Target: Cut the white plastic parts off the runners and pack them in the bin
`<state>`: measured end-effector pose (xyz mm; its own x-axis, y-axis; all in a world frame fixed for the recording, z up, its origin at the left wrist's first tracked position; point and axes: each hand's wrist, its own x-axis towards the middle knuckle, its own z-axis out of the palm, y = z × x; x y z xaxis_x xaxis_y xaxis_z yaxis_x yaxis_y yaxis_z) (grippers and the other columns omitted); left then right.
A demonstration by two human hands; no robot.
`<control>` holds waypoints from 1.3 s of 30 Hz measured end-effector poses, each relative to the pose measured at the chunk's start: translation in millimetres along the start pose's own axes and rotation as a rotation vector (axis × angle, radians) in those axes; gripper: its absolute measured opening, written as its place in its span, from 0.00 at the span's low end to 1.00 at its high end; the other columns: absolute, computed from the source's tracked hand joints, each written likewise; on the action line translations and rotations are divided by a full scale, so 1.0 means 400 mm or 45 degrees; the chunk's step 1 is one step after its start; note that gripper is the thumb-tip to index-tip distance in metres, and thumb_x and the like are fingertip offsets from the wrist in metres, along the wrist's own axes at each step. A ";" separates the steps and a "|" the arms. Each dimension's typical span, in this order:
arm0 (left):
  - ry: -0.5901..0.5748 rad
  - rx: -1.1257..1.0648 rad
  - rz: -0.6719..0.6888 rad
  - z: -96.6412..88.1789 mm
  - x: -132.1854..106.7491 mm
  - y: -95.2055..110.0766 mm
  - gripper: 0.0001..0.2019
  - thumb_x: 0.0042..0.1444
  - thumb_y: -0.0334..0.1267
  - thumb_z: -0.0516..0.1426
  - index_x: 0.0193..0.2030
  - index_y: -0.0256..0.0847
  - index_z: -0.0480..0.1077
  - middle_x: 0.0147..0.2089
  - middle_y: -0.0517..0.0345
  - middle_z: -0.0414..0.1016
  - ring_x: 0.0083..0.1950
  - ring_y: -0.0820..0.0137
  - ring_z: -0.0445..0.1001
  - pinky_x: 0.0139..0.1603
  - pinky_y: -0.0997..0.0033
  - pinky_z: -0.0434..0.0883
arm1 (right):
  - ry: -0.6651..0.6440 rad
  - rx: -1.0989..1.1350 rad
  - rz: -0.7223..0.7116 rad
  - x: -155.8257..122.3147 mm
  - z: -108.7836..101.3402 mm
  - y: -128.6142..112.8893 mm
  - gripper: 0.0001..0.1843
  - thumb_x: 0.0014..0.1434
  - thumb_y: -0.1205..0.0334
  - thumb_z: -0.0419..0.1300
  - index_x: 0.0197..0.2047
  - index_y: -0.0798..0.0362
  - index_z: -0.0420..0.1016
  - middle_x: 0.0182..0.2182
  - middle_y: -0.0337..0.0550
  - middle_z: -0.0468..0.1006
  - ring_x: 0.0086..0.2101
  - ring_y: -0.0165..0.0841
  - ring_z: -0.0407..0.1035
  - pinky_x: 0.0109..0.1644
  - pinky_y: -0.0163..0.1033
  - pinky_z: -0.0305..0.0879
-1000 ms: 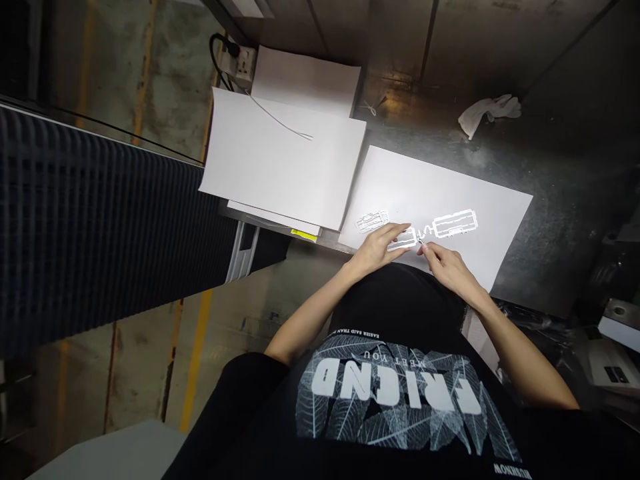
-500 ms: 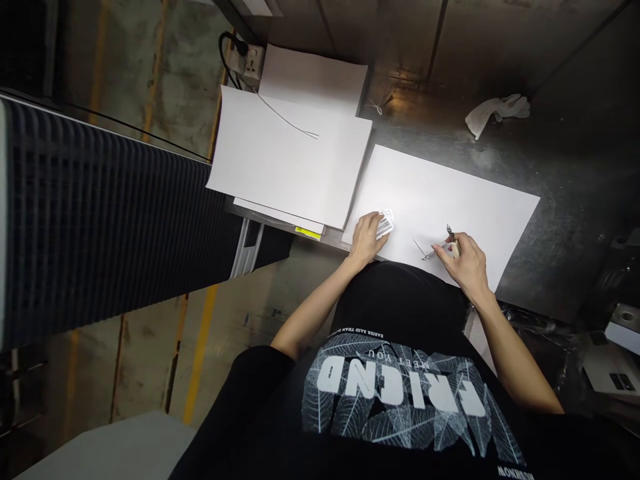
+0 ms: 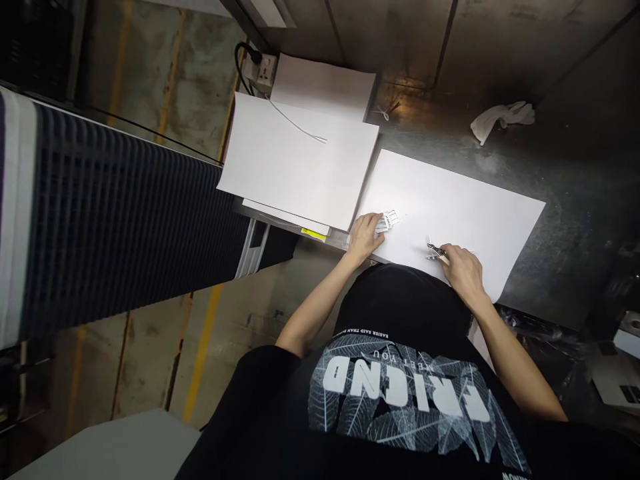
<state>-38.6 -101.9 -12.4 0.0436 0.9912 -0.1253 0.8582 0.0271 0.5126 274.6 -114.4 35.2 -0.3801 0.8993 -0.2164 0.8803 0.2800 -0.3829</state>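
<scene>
My left hand is closed on a small white openwork piece, which looks like a moulded plastic part. It sticks out past the fingertips over the sheet's left side. In my right hand is a pair of small pliers with metal jaws and a pale handle, pointing left. Thin whitish bits lie by the jaws; their kind is too small to make out. Both hands rest above a large white sheet on the dark metal table.
Left of the sheet lies a stack of white sheets with a thin pale cord across it. A socket block with a black plug stands behind. A white glove lies at the back right. A dark ribbed panel is at far left.
My right hand has turned the pliers from pointing away to pointing left, jaws now at the thin bits. The white piece in my left hand has tilted slightly. The view has shifted a little.
</scene>
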 end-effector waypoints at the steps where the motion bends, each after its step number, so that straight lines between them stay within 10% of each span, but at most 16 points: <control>1: 0.006 0.001 0.011 -0.003 0.001 0.001 0.26 0.62 0.32 0.58 0.68 0.38 0.69 0.66 0.41 0.75 0.67 0.51 0.72 0.69 0.49 0.70 | 0.009 -0.006 0.011 0.001 -0.004 0.003 0.11 0.70 0.65 0.56 0.52 0.50 0.76 0.42 0.49 0.83 0.39 0.45 0.73 0.42 0.46 0.60; 18: 0.031 -0.002 -0.021 0.006 0.035 0.062 0.26 0.66 0.35 0.58 0.70 0.35 0.65 0.64 0.39 0.74 0.63 0.53 0.74 0.63 0.55 0.75 | 0.398 0.648 0.694 0.064 -0.100 -0.006 0.16 0.59 0.50 0.64 0.48 0.48 0.78 0.39 0.43 0.86 0.36 0.42 0.77 0.46 0.46 0.66; 39: -0.023 0.114 -0.079 0.034 0.066 0.126 0.38 0.60 0.27 0.55 0.78 0.32 0.54 0.71 0.32 0.63 0.67 0.47 0.68 0.65 0.48 0.71 | 0.344 0.287 0.824 0.054 -0.059 0.013 0.23 0.62 0.47 0.59 0.53 0.49 0.82 0.37 0.51 0.83 0.39 0.52 0.75 0.49 0.53 0.66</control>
<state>12.9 -76.2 -1.6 -0.0024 0.9855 -0.1698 0.9017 0.0756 0.4257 277.7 -85.6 49.7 0.3048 0.9206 -0.2439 0.8138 -0.3848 -0.4354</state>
